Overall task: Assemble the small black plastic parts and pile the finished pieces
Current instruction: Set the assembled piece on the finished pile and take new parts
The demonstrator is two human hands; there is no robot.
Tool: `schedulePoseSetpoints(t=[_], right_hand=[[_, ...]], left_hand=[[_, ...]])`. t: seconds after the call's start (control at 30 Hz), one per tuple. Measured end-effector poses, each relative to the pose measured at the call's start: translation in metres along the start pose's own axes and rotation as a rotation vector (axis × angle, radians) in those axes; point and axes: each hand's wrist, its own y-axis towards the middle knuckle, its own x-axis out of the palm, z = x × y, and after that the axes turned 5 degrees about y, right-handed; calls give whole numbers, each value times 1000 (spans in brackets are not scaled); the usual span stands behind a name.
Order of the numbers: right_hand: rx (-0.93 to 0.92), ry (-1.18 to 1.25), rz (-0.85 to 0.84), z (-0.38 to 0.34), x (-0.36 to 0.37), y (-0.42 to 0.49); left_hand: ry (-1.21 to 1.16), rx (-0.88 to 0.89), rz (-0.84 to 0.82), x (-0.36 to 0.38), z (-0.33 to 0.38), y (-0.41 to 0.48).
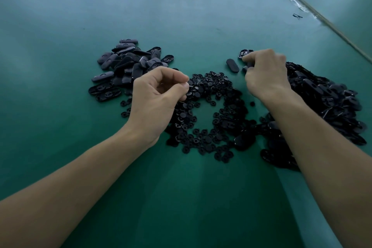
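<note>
Toward the left edge of the worktop [60,26], a pile of oval pieces [128,64] looks like the finished stock. At the middle lies a wide scatter of small round parts [213,110], and by the right edge a bigger heap of oval shells [326,102], so I judge most of the work is left. The left hand [159,96] hovers over the round parts, thumb and forefinger tips together; whether they pinch one I cannot tell. The right hand [267,74] curls its fingers round a shell [249,65] beyond the scatter
</note>
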Motion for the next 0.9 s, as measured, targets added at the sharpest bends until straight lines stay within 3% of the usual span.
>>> schedulePoseSetpoints(t=[0.13,0.27,0.53,0.77,0.9], right_hand=[[-25,-172,-112,4,-1,1],[-66,-129,-104,5,2,-3],[64,116,-124,6,0,-3],[-92,351,-5,-9,-1,-29],[-133,699,-164,-28,1,-57]], left_hand=[[13,6,-6,0,0,0],[21,4,-13,0,1,-1],[32,16,-37,-1,2,-2],[-12,34,-58,1,3,-4],[-14,38,-68,2,3,-6]])
